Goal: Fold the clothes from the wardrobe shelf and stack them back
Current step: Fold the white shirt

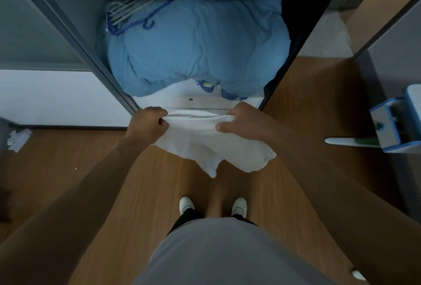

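A white garment hangs in the air in front of the open wardrobe, above the wooden floor. My left hand grips its upper left edge and my right hand grips its upper right edge, stretching the top edge between them. The cloth droops below in loose folds. Just behind my hands lies the white wardrobe shelf. A big light-blue quilt fills most of that shelf.
Blue and grey hangers lie on the quilt at the back left. A patterned blue cloth peeks out under the quilt. A blue-and-white mop tool stands at the right. Crumpled white paper lies on the floor at the left.
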The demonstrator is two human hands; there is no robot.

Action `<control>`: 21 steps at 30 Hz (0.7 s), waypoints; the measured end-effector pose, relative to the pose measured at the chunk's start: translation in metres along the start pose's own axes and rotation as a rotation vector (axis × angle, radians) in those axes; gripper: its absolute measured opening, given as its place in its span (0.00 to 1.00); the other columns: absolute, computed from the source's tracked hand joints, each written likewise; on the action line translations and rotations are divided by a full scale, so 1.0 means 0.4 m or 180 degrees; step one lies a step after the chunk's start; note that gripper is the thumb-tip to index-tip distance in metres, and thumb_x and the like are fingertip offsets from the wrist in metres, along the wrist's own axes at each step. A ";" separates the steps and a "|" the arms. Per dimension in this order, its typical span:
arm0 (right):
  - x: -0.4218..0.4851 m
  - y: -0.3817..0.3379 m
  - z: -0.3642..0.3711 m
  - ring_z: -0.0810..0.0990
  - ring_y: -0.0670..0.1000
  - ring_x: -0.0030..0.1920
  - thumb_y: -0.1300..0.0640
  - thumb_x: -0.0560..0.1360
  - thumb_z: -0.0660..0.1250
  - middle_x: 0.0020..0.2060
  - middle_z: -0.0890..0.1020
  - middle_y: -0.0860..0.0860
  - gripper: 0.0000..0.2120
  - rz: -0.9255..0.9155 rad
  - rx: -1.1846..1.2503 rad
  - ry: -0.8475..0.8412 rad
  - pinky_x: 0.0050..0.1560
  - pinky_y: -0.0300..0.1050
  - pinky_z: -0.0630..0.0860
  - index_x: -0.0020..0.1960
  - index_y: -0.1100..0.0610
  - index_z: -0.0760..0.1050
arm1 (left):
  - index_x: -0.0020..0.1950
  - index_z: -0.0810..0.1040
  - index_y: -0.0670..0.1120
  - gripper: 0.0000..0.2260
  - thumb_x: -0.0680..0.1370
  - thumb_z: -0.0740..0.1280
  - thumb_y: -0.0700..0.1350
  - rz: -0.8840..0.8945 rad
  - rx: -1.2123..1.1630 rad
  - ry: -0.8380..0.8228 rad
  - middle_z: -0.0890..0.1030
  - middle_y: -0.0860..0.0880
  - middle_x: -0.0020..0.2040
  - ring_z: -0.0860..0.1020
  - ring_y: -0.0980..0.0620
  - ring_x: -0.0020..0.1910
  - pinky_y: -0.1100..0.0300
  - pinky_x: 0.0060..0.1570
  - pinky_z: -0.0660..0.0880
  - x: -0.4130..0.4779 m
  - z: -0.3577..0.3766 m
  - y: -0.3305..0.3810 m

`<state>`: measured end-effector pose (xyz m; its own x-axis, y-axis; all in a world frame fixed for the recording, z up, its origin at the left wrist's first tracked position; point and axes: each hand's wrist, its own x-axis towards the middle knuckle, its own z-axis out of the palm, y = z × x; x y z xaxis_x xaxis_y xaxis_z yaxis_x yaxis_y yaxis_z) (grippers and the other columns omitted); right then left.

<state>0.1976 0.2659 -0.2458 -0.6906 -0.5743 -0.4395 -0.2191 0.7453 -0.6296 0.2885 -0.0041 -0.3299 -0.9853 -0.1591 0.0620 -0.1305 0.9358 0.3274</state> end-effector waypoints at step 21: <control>-0.026 -0.039 -0.027 0.82 0.48 0.46 0.40 0.73 0.72 0.47 0.84 0.48 0.14 0.0018 -0.0114 -0.1086 0.41 0.39 0.72 0.50 0.50 0.81 | 0.37 0.81 0.46 0.09 0.73 0.68 0.33 -0.1362 -0.2358 -0.0627 0.83 0.48 0.38 0.80 0.52 0.38 0.59 0.44 0.80 0.113 0.002 0.154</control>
<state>0.2006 0.2637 -0.2244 -0.4229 -0.6457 -0.6358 -0.2442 0.7569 -0.6062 0.2357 0.0468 -0.3079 -0.8783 -0.3285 -0.3475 -0.4553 0.3524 0.8176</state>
